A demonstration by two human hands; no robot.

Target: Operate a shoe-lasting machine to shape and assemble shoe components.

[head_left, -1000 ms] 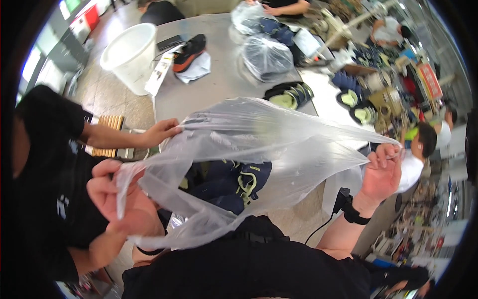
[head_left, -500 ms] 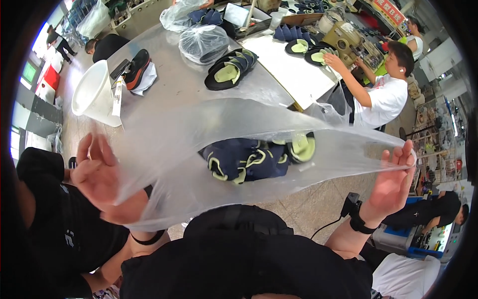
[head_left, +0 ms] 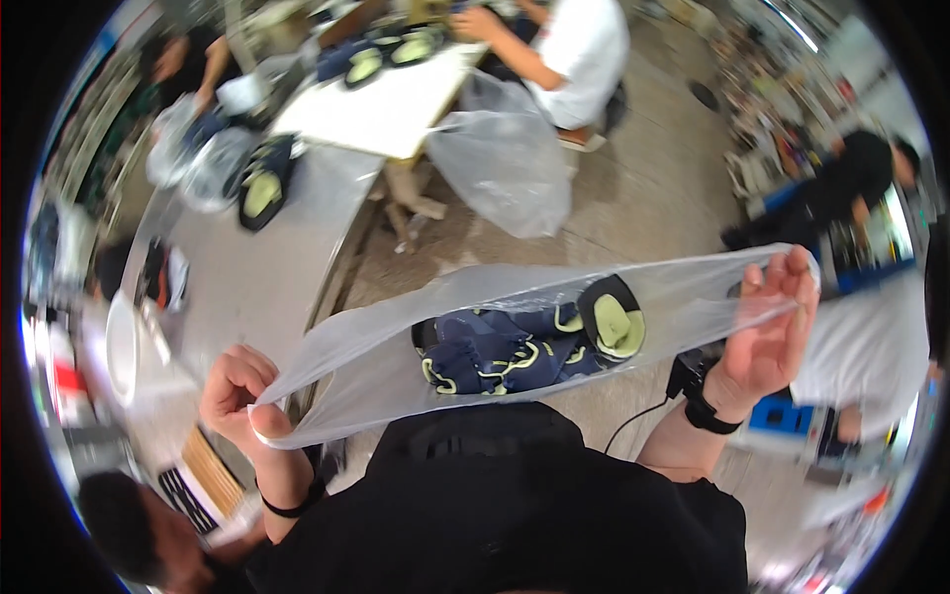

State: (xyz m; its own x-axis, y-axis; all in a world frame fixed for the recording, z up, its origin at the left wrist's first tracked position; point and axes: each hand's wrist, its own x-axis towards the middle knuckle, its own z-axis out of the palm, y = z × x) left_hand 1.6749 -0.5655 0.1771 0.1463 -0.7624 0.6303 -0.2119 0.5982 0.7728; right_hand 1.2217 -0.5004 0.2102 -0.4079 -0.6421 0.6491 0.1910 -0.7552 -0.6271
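Note:
A clear plastic bag [head_left: 371, 327] is stretched wide between my two hands, its mouth pulled into a long slit. Inside lies a bundle of navy shoe uppers [head_left: 485, 348] with lime-yellow trim. One black piece with a lime lining [head_left: 616, 322] faces up at the bundle's right end. My left hand [head_left: 242, 396] is closed on the bag's left corner, with the thumb hooked into the rim. At the other corner my right hand [head_left: 770, 327] holds the rim taut over upright fingers, its palm turned inward.
A grey metal table [head_left: 247, 247] stands at the left, bearing more navy shoe pieces [head_left: 265, 183] and filled plastic bags. A white-topped table [head_left: 386, 104] adjoins it, with a person in white beside it. A clear bag [head_left: 505, 163] hangs there. Other people are left and right.
My view has swung right, so the tables sit further left. My left hand has moved right and down and now grips the rim; the bag is pulled flatter and the uppers show more fully.

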